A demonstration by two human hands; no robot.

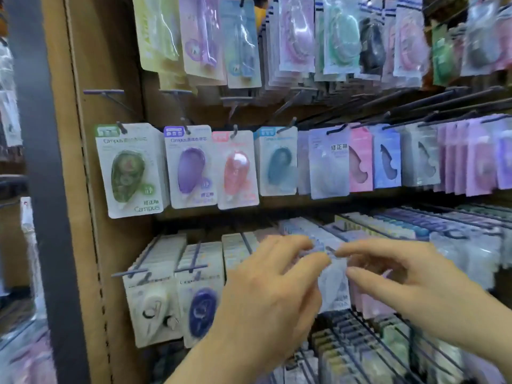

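Our left hand point(266, 295) and right hand point(415, 289) reach forward side by side, fingers curled in toward each other, and between them we hold a pale, see-through blister pack point(333, 286). The left thumb and fingers pinch its top corner from one side, and the right forefinger and thumb pinch it from the other. Motion blur softens the fingertips, so we cannot tell how firm either grip is. Far to the left of our left hand stands a brown display board point(83, 162), with a dark post point(41, 162) beyond it. Above both hands runs a row of correction-tape packs point(327, 162) hanging from pegs, and a further row hangs higher still. Up and to the left of the left hand we see, from left to right, a green pack point(130, 170), a purple pack point(191, 167) and a pink pack point(237, 170). Level with the left hand and just to its left hang a white pack point(152, 306) and a dark blue pack point(202, 311). Below the right hand, black wire pegs point(360, 342) carry more stock. A small dark peg tip point(329, 249) shows just above the pale pack, between our fingertips.
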